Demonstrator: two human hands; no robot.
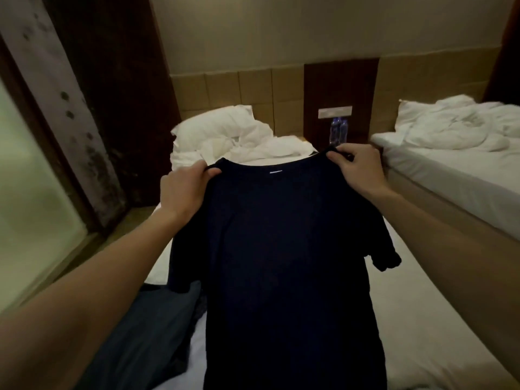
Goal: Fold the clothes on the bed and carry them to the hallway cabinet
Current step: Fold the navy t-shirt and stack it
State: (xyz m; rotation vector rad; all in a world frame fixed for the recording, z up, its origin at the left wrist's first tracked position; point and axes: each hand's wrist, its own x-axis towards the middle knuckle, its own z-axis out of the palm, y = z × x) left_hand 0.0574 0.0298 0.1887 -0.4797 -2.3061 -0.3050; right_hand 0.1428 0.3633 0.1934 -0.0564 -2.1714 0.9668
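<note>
Bed (422,319) lies below my grip. Dark T-shirt (281,263) hangs from both shoulders, over the bed. My left hand (185,192) and right hand (357,167) each pinch a shoulder seam, fingers closed on cloth.

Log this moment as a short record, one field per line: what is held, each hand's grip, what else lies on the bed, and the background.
held item: dark T-shirt, hanging open over the bed
left hand: pinching the shirt's left shoulder
right hand: pinching the shirt's right shoulder
also on bed: dark grey garment, unfolded, lower left
head of bed: white pillow and crumpled bedding
background: two water bottles between the beds; second bed on the right
fold status: not started
</note>
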